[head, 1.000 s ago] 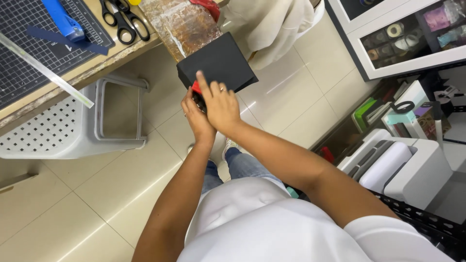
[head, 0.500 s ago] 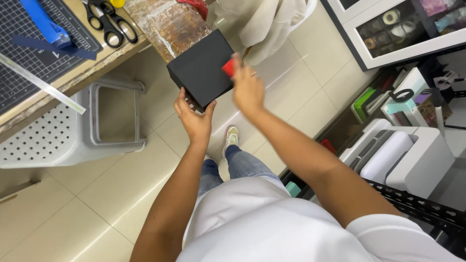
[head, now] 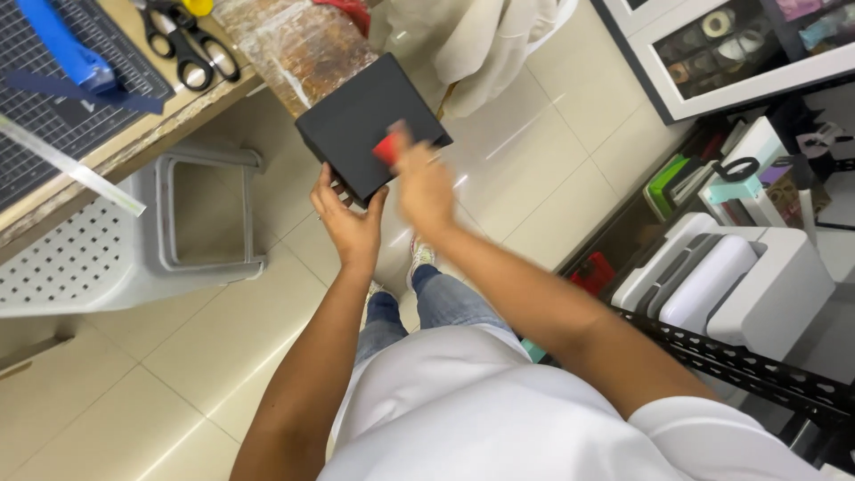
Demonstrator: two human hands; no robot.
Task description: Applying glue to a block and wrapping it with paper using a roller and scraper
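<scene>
We see black-handled steel scissors lying on the wooden counter, beside a dark gridded cutting mat with a blue strip and a clear ruler. A grey perforated plastic stool stands below. A white machine, perhaps a printer, sits at right.

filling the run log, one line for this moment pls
left hand: holds black box | right hand: red tool on box
</scene>
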